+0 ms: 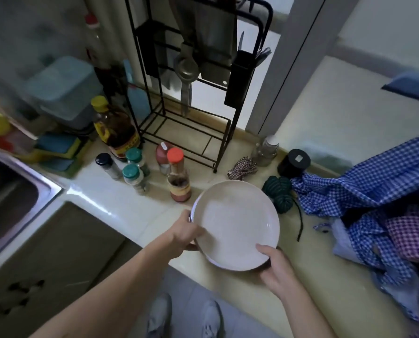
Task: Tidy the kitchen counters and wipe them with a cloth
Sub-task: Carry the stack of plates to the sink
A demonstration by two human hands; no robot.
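Note:
A round white plate (236,223) is held over the front edge of the pale counter (120,203), tilted slightly. My left hand (186,234) grips its left rim and my right hand (276,267) grips its lower right rim. A second rim shows just under the plate on the left, so it may be a stack. A heap of blue and pink checked cloths (384,206) lies on the counter to the right.
A black wire rack (191,98) with hanging utensils stands at the back. Sauce bottles and spice jars (140,167) cluster left of the plate. A sink (10,193) is at far left, with sponges (59,147) behind it. A green cord (280,193), a black jar (293,162) and a glass jar (265,150) sit near the cloths.

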